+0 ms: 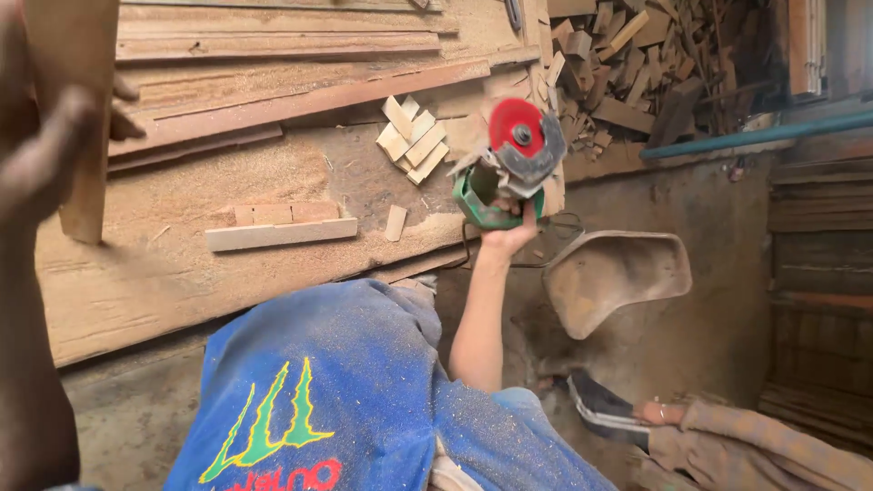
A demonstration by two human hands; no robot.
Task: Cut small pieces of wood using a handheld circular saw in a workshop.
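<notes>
1. The person's right hand [509, 238] is clenched around the green body of an angle grinder [503, 177]. It holds the tool up off the work, with the red disc and grey guard facing up toward the camera.
2. The grinder hangs in the air over the near edge of the tabletop [182, 273], just beside a cluster of small wooden blocks [414, 136]. It touches nothing but the hand.
3. The left hand [45, 155] is close to the lens and blurred. It seems to be closed on the edge of a wooden plank [77, 109] held upright at the left, though I cannot make out the fingers clearly.
4. I'd judge the grinder dense and top-heavy toward the disc end, with a hard, rigid casing that is likely dusty and a bit slick. The body behind the guard is the safe place to grip, well clear of the disc, which is where the hand has it.
5. The plank looks stiff, dry and light enough for one hand, with rough edges.
6. The tabletop is thick with sawdust. A pale wooden strip [282, 235] lies flat on it, and a heap of offcuts [637, 64] sits beyond.
7. On the floor to the right lies a dusty moulded seat shell [618, 273].
</notes>
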